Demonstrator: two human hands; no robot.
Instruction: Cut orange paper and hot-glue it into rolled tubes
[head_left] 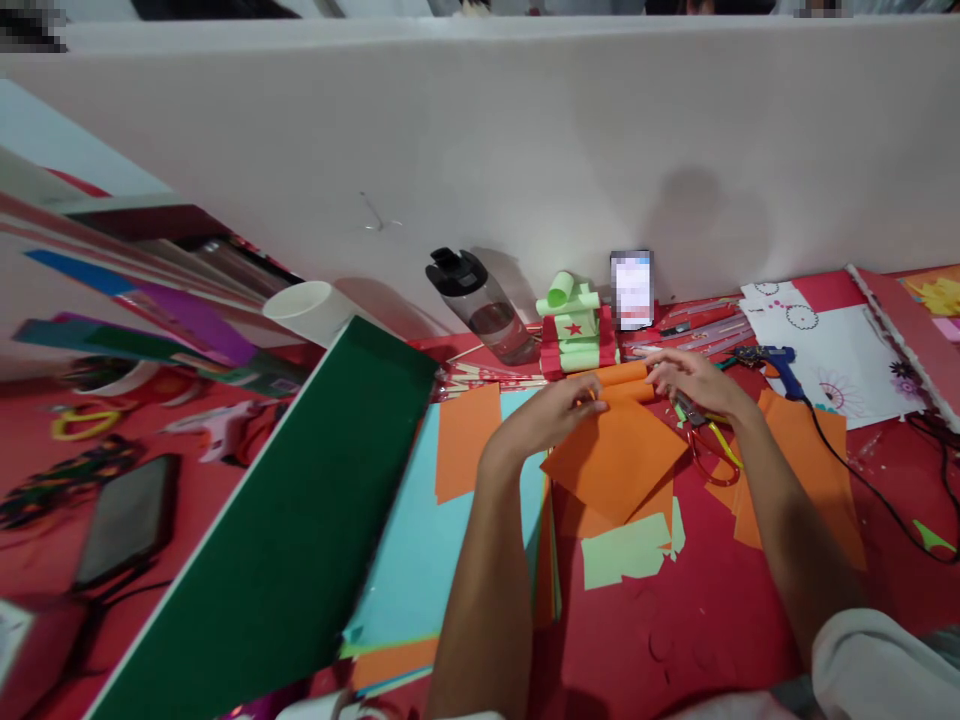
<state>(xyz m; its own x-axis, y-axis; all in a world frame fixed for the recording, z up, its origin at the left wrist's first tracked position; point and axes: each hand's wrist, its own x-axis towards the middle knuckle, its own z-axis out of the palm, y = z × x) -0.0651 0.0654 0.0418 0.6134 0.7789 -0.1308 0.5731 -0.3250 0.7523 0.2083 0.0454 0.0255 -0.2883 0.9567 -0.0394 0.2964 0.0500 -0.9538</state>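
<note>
A sheet of orange paper [615, 460] lies between my hands, its far edge curled into a tube. My left hand [546, 415] is closed on the left side of the curled part, with thumb and fingers pinched together. At the tube's right end, my right hand [694, 385] grips the paper with bent fingers. Red-handled scissors [709, 460] lie under and beside my right hand. Just beyond the tube stands a light green and red paper model [576, 328] made of rolls, with a red star. More orange sheets [806, 480] and a torn pale green piece [626, 552] lie nearby.
A dark green board [292, 520] leans at the left beside a stack of light blue paper [412, 540]. Behind stand a bottle [484, 310] and a lit phone [632, 290]. A blue glue gun [784, 370] with a black cord lies at right.
</note>
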